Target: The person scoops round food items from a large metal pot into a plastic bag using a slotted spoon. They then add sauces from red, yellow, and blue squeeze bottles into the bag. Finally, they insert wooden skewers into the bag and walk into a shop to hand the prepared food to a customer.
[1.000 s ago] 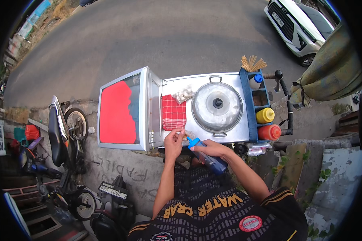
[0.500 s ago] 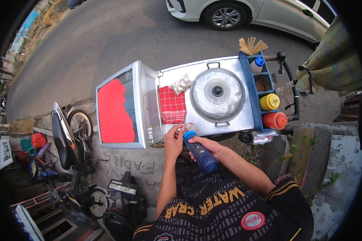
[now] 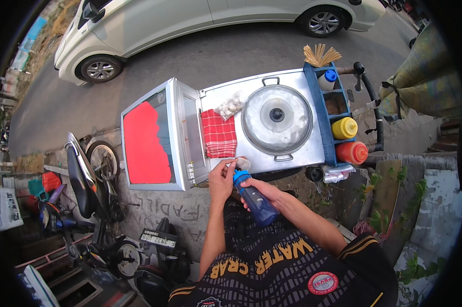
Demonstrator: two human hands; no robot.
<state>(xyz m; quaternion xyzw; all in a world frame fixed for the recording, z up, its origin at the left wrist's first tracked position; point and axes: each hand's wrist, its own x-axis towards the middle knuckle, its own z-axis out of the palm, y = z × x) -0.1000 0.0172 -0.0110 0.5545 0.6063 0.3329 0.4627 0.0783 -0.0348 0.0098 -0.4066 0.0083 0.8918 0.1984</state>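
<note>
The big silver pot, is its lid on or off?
On. The round metal lid, with its black knob in the middle, covers the whole top. I cannot tell what is inside.

Black short-sleeved shirt (image 3: 287, 273) with rows of grey blocks.
Yellow-orange lettering (image 3: 261, 259) crosses the front; gold stripes (image 3: 355, 247) edge the sleeves (image 3: 372, 260), alongside a round red-and-white badge (image 3: 322, 283) and a dark crest (image 3: 209, 303).
</note>
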